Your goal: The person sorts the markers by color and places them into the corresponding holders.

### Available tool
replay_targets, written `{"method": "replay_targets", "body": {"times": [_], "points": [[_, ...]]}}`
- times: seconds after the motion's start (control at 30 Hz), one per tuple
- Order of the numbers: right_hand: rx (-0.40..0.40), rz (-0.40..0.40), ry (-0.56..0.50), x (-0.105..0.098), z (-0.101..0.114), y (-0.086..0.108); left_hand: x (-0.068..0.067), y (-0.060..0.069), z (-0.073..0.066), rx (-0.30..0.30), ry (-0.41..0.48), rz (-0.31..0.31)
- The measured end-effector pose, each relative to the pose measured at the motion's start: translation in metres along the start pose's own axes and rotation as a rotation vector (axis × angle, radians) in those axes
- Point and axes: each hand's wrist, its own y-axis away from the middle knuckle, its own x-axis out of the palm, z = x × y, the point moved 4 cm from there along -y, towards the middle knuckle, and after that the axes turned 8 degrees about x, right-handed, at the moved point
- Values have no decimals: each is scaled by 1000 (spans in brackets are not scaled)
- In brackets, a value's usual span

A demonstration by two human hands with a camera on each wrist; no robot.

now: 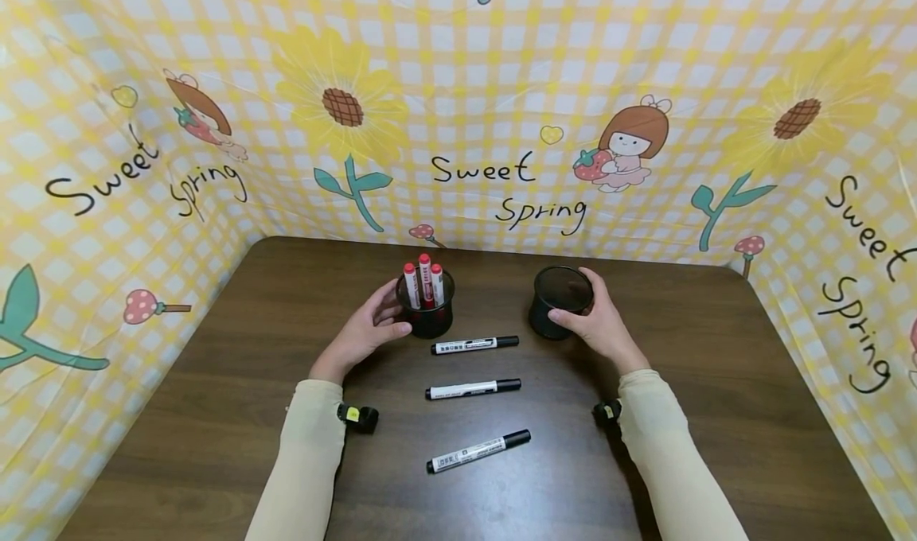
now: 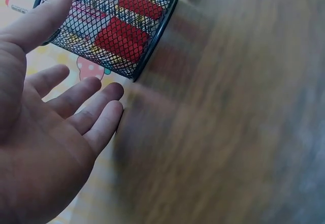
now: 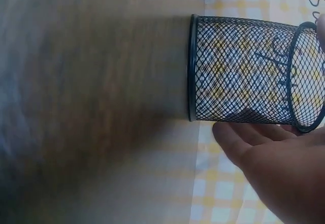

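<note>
A black mesh pen holder with several red-capped markers in it stands left of centre. My left hand is beside it, thumb near its front side; in the left wrist view the loosely extended fingers look apart from the mesh. A second black mesh pen holder stands to the right, with no pens visible inside. My right hand holds it from the right, thumb at the front and fingers along the far side. Black-capped markers lie between my forearms: upper, middle and lower.
The dark wooden table ends at a yellow checked cloth that hangs behind and on both sides. A small black camera is strapped to each wrist, over light sleeves.
</note>
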Motion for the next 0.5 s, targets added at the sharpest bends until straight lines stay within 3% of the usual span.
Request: {"method": "replay_targets", "body": {"times": [0.2, 0.5], "points": [[6, 52, -66, 6, -5, -2, -2, 0, 2, 9, 19, 0], [36, 62, -83, 6, 12, 4, -4, 2, 1, -33, 12, 27]]}}
